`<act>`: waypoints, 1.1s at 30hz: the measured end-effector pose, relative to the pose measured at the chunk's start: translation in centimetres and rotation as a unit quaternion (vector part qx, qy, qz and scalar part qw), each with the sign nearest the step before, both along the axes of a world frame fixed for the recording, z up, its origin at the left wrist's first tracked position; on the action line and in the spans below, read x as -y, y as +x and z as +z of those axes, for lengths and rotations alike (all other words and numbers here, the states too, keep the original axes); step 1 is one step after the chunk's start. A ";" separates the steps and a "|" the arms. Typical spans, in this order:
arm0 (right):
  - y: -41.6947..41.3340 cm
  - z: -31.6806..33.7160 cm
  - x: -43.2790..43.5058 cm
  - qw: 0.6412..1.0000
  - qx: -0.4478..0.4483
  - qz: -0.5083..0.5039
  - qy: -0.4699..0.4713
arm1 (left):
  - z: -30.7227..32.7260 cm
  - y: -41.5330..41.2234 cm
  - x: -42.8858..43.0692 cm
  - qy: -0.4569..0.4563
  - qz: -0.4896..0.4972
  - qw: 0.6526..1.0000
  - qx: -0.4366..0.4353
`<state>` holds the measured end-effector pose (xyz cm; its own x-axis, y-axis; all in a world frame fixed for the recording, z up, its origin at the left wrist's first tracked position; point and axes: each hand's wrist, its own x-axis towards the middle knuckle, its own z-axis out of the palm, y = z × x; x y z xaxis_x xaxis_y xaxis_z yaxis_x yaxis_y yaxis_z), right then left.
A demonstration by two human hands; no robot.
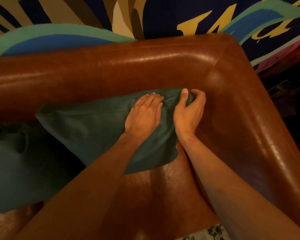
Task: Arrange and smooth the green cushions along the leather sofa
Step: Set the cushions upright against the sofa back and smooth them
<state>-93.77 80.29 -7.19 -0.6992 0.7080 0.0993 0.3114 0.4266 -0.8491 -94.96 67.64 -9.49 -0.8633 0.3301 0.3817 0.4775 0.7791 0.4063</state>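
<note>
Your left hand [144,113] lies flat, fingers together, pressing on the green cushion [100,129]; your right hand [189,110] is closed, pinching that cushion's upper right corner between thumb and fingers. The cushion sits under both hands, leaning against the backrest in the corner of the brown leather sofa [232,104], its long axis running from your right hand away to the left. A second green cushion [16,167] lies left of your left forearm. Behind the sofa hangs a colourful patterned wall covering [163,16].
</note>
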 end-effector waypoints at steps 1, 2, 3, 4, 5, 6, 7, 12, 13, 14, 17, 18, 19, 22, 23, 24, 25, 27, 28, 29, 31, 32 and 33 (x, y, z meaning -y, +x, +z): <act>-0.2 -0.1 -0.1 1.000 0.014 -0.005 -0.017 | 0.0 -0.1 0.0 0.006 0.004 1.000 0.000; -0.5 -0.2 -0.3 1.000 0.023 0.000 -0.016 | 0.1 -0.1 0.0 0.011 0.006 1.000 0.001; -0.8 -0.3 -0.6 1.000 0.024 0.010 -0.005 | 0.1 -0.1 0.0 0.015 0.007 1.000 0.003; -0.9 -0.3 -0.7 1.000 0.022 0.020 0.009 | 0.1 -0.1 0.0 0.018 0.008 1.000 0.003; -0.9 -0.4 -0.9 0.999 0.020 0.030 0.023 | 0.2 -0.1 -0.1 0.022 0.010 1.000 0.002; -0.9 -0.5 -0.9 0.999 0.018 0.038 0.033 | 0.3 -0.1 -0.1 0.025 0.013 1.000 0.000; -0.8 -0.6 -1.0 0.998 0.020 0.044 0.041 | 0.4 -0.1 0.0 0.028 0.014 0.999 -0.002; -0.8 -1.2 -1.1 0.994 0.054 0.035 0.089 | 0.7 -0.2 0.2 0.047 0.015 0.999 -0.008; -0.8 -1.2 -1.1 0.993 0.052 0.035 0.096 | 0.8 -0.3 0.1 0.051 0.017 0.999 -0.009; -0.9 -1.3 -1.2 0.993 0.041 0.041 0.100 | 1.0 -0.4 0.1 0.053 0.021 0.998 -0.011; -1.1 -1.4 -1.9 0.992 -0.043 0.094 0.070 | 1.2 -0.8 0.1 0.059 0.031 0.998 -0.006; -1.1 -1.3 -2.3 0.989 -0.067 0.118 0.062 | 1.3 -0.9 0.2 0.060 0.031 0.998 -0.001; -1.3 -1.1 -2.7 0.984 -0.083 0.144 0.063 | 1.3 -0.9 0.2 0.061 0.029 0.998 0.004; -2.2 -1.2 -3.4 0.978 -0.079 0.177 0.075 | 1.4 -0.9 0.4 0.065 0.013 0.998 0.009; -2.5 -1.3 -3.4 0.980 -0.068 0.169 0.080 | 1.4 -0.8 0.4 0.068 0.009 0.998 0.006; -2.8 -1.3 -3.3 0.983 -0.054 0.155 0.088 | 1.4 -0.9 0.5 0.069 0.008 0.998 0.004; -3.1 -1.3 -3.3 0.985 -0.035 0.139 0.099 | 1.4 -0.9 0.5 0.069 0.008 0.998 0.002; -3.5 -1.3 -3.1 0.985 0.001 0.108 0.134 | 1.5 -1.0 0.6 0.067 0.012 0.998 -0.001; -3.6 -1.2 -3.0 0.984 0.016 0.097 0.149 | 1.5 -1.1 0.7 0.065 0.013 0.998 -0.004; -3.8 -1.2 -2.9 0.983 0.029 0.088 0.160 | 1.5 -1.2 0.7 0.062 0.015 0.998 -0.006; -4.0 -1.2 -2.7 0.982 0.048 0.066 0.172 | 1.4 -1.3 0.8 0.062 0.018 0.998 -0.007; -3.9 -1.2 -2.6 0.981 0.043 0.055 0.180 | 1.3 -1.3 0.8 0.063 0.019 0.998 -0.006; -3.8 -1.1 -2.6 0.980 0.022 0.055 0.190 | 1.2 -1.3 0.7 0.065 0.020 0.998 -0.004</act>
<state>-97.59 82.90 -8.28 -0.7783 0.5463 0.3097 0.2784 0.7422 -0.6096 -96.30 66.89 -8.25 -0.8720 0.2421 0.4254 0.4501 0.7381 0.5026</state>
